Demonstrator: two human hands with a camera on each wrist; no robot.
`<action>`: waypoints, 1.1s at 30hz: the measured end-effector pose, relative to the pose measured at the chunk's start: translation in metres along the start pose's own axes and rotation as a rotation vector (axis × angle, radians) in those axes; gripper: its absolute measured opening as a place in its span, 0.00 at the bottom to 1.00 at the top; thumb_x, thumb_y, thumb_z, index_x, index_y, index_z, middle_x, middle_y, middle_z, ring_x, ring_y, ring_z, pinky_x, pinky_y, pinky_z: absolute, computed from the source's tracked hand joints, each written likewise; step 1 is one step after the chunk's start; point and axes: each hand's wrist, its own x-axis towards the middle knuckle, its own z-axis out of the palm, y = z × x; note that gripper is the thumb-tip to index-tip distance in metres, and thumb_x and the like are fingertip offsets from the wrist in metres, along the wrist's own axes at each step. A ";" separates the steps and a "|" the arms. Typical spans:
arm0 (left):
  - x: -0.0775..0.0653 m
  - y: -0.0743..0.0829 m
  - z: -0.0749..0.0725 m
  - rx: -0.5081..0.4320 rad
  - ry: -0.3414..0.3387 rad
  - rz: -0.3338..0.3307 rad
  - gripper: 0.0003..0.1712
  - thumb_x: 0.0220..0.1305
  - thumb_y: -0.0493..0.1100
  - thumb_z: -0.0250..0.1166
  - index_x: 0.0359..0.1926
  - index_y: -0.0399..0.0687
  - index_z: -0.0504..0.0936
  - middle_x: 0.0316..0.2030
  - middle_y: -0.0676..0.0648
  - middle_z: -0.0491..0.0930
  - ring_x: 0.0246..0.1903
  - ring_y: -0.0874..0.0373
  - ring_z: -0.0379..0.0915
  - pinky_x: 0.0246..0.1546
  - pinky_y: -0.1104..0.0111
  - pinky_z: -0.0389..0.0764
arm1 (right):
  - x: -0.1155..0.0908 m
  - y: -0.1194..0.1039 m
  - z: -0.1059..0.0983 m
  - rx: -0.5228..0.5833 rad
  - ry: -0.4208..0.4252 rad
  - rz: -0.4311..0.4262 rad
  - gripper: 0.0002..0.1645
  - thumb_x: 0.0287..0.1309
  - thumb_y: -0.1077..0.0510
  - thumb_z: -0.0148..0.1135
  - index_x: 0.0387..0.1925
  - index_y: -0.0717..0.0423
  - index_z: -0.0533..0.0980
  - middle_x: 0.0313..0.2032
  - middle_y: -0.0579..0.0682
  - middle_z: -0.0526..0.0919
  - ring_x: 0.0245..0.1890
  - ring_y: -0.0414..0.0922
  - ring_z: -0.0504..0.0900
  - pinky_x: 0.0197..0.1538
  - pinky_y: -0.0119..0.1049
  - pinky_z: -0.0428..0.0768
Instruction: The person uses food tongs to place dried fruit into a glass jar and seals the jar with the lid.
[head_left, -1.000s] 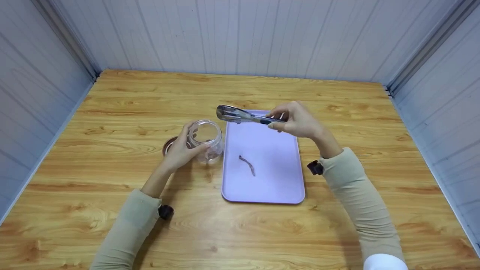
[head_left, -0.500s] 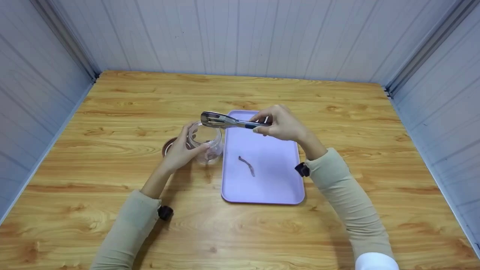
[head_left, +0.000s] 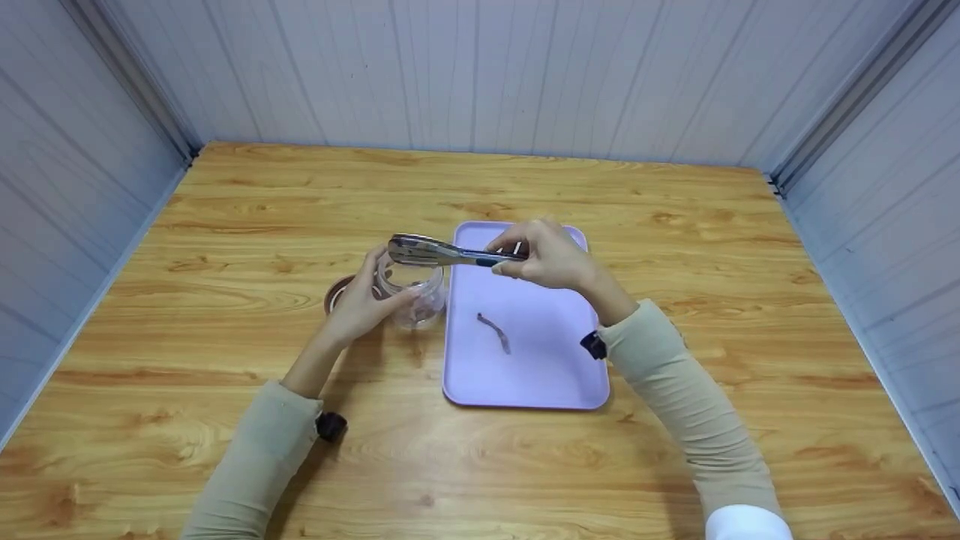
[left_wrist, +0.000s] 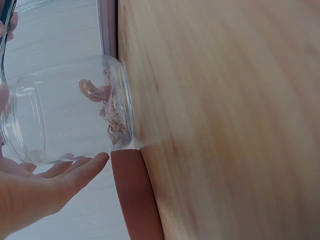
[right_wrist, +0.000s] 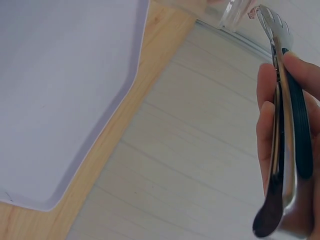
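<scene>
The wooden table [head_left: 225,420] is walled in by pale panelled walls [head_left: 480,75] at the back and on both sides, with wide bare wood along its near edge and toward the back. A lilac tray [head_left: 547,375] lies right of the middle, its long sides running away from the person, and its left rim sits just beside a clear glass jar [head_left: 416,296] that stands upright on the wood. A brown lid [head_left: 335,292] lies flat at the jar's left, partly behind the left hand. The left forearm reaches in from the near left, and the left hand [head_left: 360,300] cups the jar's side with its fingers curved round the glass; the left wrist view shows pinkish-brown strips [left_wrist: 107,112] lying on the jar's bottom. The right forearm comes in over the tray's right corner, and the right hand [head_left: 544,259] is raised above the tray's far half, gripping metal tongs [head_left: 439,253] squeezed closed, their tips over the jar's mouth. One thin dark strip [head_left: 495,331] lies alone near the middle of the tray.
</scene>
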 end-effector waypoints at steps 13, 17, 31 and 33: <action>0.002 -0.005 0.001 -0.026 0.003 0.037 0.46 0.49 0.54 0.66 0.64 0.48 0.52 0.59 0.37 0.58 0.59 0.49 0.51 0.57 0.59 0.54 | -0.015 -0.011 -0.018 0.015 0.020 0.044 0.13 0.49 0.64 0.63 0.39 0.62 0.79 0.26 0.52 0.79 0.20 0.42 0.75 0.22 0.32 0.71; 0.002 -0.005 0.001 -0.028 0.003 0.024 0.46 0.49 0.55 0.66 0.64 0.48 0.52 0.59 0.37 0.58 0.59 0.50 0.51 0.57 0.60 0.54 | -0.024 -0.023 -0.028 0.011 0.009 0.049 0.14 0.48 0.67 0.62 0.40 0.68 0.77 0.28 0.58 0.79 0.22 0.47 0.75 0.24 0.35 0.72; 0.002 -0.005 0.001 -0.047 0.004 0.050 0.46 0.50 0.52 0.66 0.64 0.45 0.51 0.59 0.35 0.58 0.59 0.47 0.51 0.58 0.59 0.52 | -0.052 -0.004 -0.045 -0.010 0.024 0.106 0.20 0.45 0.67 0.64 0.43 0.70 0.72 0.30 0.60 0.77 0.28 0.48 0.74 0.31 0.36 0.71; 0.002 -0.006 0.002 -0.047 0.005 0.056 0.46 0.50 0.52 0.66 0.64 0.45 0.51 0.59 0.36 0.58 0.59 0.48 0.51 0.58 0.59 0.52 | -0.057 0.000 -0.046 -0.012 0.022 0.092 0.20 0.45 0.67 0.64 0.43 0.70 0.72 0.30 0.59 0.77 0.27 0.47 0.73 0.29 0.35 0.71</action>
